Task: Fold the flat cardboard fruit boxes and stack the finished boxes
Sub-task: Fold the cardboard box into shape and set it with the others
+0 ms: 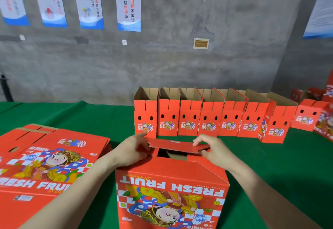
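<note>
Box (pixel 171 183): on the green table (pixel 288 165), top gaping.
Hands: left hand (pixel 134 147) and right hand (pixel 214 149) pinch the ends of its flap (pixel 178 145).
Flat stack (pixel 45 156): edge just left of box.
Folded row (pixel 207 118): behind box, green strip between.

Left hand (pixel 134 149), right hand (pixel 214 150): both bare!
Behind each hand comes a forearm (pixel 81 183), uncovered all the way back to the frame's bottom edge.

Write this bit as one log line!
stage: folding flap | left hand: holds flap | right hand: pinches flap | box: top gap open
</note>
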Motion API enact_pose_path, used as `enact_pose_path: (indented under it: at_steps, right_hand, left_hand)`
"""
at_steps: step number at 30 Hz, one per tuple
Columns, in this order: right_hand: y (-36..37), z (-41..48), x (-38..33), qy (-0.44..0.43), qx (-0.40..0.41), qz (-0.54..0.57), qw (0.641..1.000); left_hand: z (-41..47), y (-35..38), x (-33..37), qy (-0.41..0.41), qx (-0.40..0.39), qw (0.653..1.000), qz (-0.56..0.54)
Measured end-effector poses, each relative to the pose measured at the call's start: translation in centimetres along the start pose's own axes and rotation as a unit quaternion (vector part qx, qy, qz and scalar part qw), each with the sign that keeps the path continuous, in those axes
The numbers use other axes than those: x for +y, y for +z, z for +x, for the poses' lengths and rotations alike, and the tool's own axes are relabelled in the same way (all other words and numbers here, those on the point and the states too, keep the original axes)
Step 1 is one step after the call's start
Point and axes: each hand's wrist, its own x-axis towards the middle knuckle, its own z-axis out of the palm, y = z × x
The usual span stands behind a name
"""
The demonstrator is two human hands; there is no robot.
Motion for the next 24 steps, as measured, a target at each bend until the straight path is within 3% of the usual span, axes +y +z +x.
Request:
enact_pose_path:
  at_steps: [4, 7, 8, 10, 13, 16, 24]
  right_hand:
    - [0.1, -0.3, -0.2, 0.014, 0.005, 0.003, 1.000]
    - [0.1, -0.3, -0.1, 0.019, 0.000, 0.006, 1.000]
    - [0.2, -0.3, 0.0, 0.017, -0.005, 0.005, 1.000]
    - [0.1, -0.4, 0.0, 0.019, -0.014, 0.004, 1.000]
    - [-0.3, -0.6, 0.0, 0.038, -0.046, 0.029, 0.998]
    - [-0.3, -0.9, -0.1, 0.052, -0.081, 0.031, 0.995]
    - [0.8, -0.2, -1.5, 0.092, -0.099, -0.126, 0.983]
  left_hand:
    - [0.1, 0.2, -0.5, -0.065, 0.020, 0.994, -0.089]
    - [0.3, 0.0, -0.5, -0.135, 0.106, 0.964, -0.203]
    - [0.3, -0.1, -0.4, -0.136, 0.107, 0.968, -0.181]
    - [0.5, 0.1, -0.2, -0.130, 0.024, 0.990, -0.056]
    - [0.8, 0.4, 0.3, -0.155, -0.078, 0.984, 0.039]
    - [1.3, 0.4, 0.8, -0.168, -0.075, 0.982, 0.042]
    - [1.6, 1.2, 1.8, -0.190, -0.079, 0.970, 0.126]
